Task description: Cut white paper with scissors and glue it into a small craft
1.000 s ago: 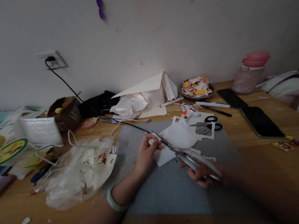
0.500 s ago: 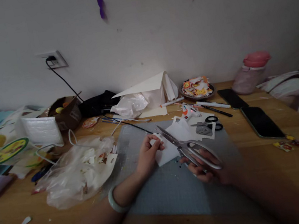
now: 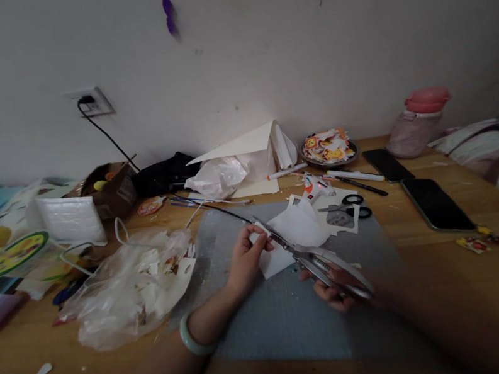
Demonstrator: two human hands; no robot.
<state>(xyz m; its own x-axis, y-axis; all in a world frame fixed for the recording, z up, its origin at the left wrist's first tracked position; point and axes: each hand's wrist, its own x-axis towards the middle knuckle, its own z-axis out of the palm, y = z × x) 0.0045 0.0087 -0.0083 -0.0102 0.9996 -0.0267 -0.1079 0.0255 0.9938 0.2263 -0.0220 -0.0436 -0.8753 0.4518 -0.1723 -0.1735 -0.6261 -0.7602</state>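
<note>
My left hand (image 3: 246, 258) pinches the left edge of a white piece of paper (image 3: 297, 230) held just above a grey cutting mat (image 3: 280, 316). My right hand (image 3: 338, 290) grips the handles of large metal scissors (image 3: 312, 259). Their blades are closed and run up-left through the paper toward my left fingers. A pale green bangle (image 3: 192, 337) circles my left wrist.
A clear plastic bag of paper scraps (image 3: 127, 284) lies left of the mat. Small black-handled scissors (image 3: 353, 205), pens (image 3: 355, 175), two phones (image 3: 437, 203), a bowl of stickers (image 3: 329, 147) and a pink bottle (image 3: 415, 121) lie behind and right. A cable (image 3: 104, 131) runs from a wall socket.
The scissors opened half a second ago and have closed again on the paper. My right hand dropped slightly. My left hand kept its pinch on the paper.
</note>
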